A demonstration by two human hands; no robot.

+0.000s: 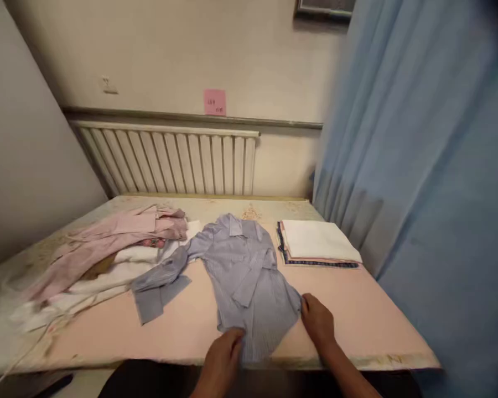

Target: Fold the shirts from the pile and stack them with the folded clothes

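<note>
A blue, finely striped long-sleeved shirt (236, 276) lies front side up on the pink cloth covering the table, its collar toward the wall. One sleeve is folded across its chest; the other stretches out to the left, with its cuff on the cloth. My left hand (224, 354) is closed on the hem at the near left side. At the right corner of the hem, my right hand (317, 320) pinches the fabric and pulls it slightly outward. Part of the hem hangs near the table's front edge.
A heap of crumpled pink and white clothes (120, 243) lies at the left. Folded clothes, white on top (319, 240), are stacked at the right. A radiator (170, 160) stands behind the table (382, 315); a blue curtain (423, 166) hangs along the right side. A cord (25, 354) trails at the front left.
</note>
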